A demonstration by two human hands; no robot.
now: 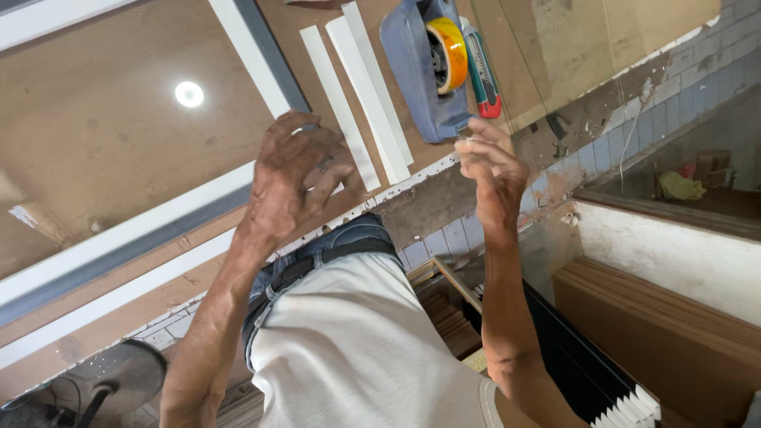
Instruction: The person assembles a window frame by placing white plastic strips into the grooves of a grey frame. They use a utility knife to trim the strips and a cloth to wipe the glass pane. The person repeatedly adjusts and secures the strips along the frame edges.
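Brown tabletop (103,150) was glossy, with a round lamp reflection (189,94) on it. Pale tiled wall (697,87) ran below its chipped edge. Brown boards (674,333) were stacked against a white ledge (674,254). A dark fan base (111,380) sat on the floor.

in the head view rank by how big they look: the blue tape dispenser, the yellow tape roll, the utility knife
1. blue tape dispenser, clearly the largest
2. utility knife, long but thin
3. yellow tape roll, partly hidden in the dispenser, so its place against the knife is unsure
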